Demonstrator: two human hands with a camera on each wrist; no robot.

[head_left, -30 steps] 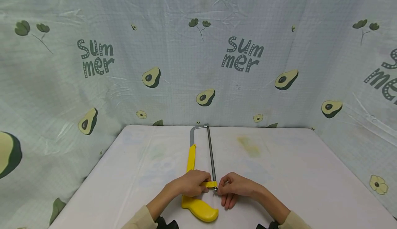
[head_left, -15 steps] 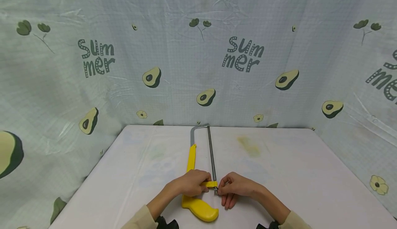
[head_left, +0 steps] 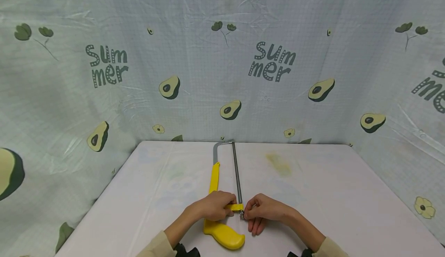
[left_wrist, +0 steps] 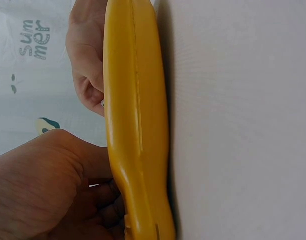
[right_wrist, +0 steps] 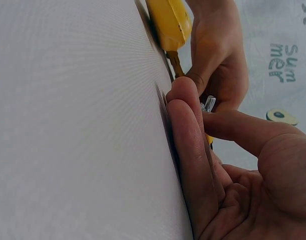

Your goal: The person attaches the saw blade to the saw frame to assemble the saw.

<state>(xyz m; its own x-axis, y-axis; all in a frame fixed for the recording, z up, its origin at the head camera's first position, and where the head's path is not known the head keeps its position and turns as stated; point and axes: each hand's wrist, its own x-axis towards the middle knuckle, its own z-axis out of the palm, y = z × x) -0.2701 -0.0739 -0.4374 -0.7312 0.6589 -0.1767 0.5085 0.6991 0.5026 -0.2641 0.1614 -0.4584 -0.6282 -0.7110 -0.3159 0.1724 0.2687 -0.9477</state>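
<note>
A hacksaw with a yellow handle (head_left: pixel 226 235) and a grey metal bow lies flat on the white table, its far end near the back edge. Its dark blade (head_left: pixel 237 172) runs along the right side. My left hand (head_left: pixel 216 205) grips the yellow cross arm of the frame, just above the handle. At the near end of the blade is a small silver wing nut (head_left: pixel 242 214). My right hand (head_left: pixel 264 211) pinches that nut between thumb and index finger, the other fingers resting low by the tabletop. In the right wrist view, silver metal (right_wrist: pixel 209 103) shows at the thumb tip.
White cloth covers the table (head_left: pixel 313 195), with a faint yellow stain (head_left: pixel 279 164) right of the saw. Behind and on both sides hangs a pale curtain (head_left: pixel 194 56) printed with avocados and lettering.
The wing nut has turned a little at my right fingertips. Both hands and the hacksaw keep their places.
</note>
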